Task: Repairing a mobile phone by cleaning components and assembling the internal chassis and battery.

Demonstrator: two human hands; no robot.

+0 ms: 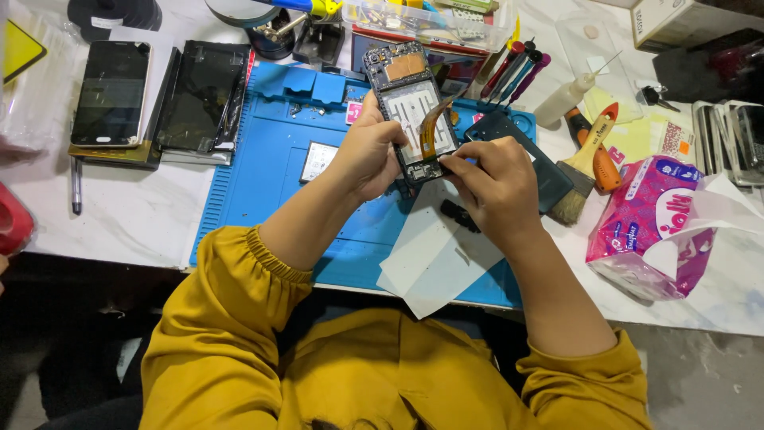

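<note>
**Opened phone held over the blue mat**

Above the blue mat (263,159) on the bench (135,223), your left hand (368,155) kept a clenched grip on the opened phone (414,111); your right hand (495,187) pinched at its lower edge, beside the orange flex cable (434,119).

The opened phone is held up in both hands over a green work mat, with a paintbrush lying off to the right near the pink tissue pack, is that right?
Not quite. The head view shows the work mat is blue, not green. The rest holds: the left hand and right hand hold the opened phone over it, and the paintbrush lies to the right near the pink tissue pack.
</note>
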